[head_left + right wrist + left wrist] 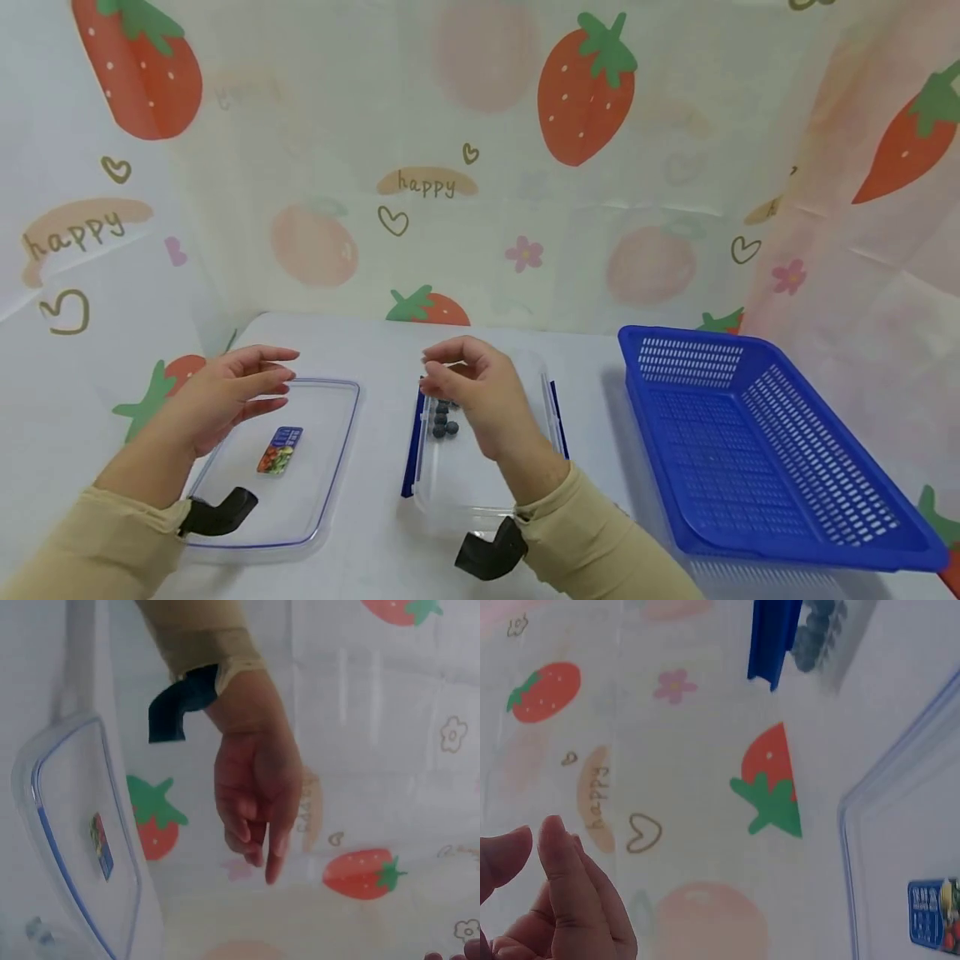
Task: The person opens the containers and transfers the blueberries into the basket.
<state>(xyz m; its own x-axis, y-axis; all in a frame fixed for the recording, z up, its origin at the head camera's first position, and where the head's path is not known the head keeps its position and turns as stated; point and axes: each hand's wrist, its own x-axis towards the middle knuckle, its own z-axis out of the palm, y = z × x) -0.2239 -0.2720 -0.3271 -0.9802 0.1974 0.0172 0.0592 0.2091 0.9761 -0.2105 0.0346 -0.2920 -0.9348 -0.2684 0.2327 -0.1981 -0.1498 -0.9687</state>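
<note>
Viewing from the head: the clear container stands on the bench, in front of the person, with its long axis running away from the body. Dark balls lie toward its left side, and a blue clip flanks that side. The right hand is the nearer one, overlapping the container's far portion in this view; its fingers bend toward the thumb across a narrow gap, and no held object shows. The clear lid lies left of the container, apart from it, with its long axis also running away from the body. The left hand is nearer the lid and overlaps its far-left corner; its fingers extend with a moderate gap, holding nothing. The blue basket stands to the right of the container.

Left wrist view: the left hand's thumb and fingertips stand slightly apart. The lid and its label are at right; the blue clip and dark balls are at top.

Right wrist view: the left hand hangs beside the lid, its fingers loosely bent. Only fingertips of the right hand enter the lower right corner, so its grip cannot be judged here.
</note>
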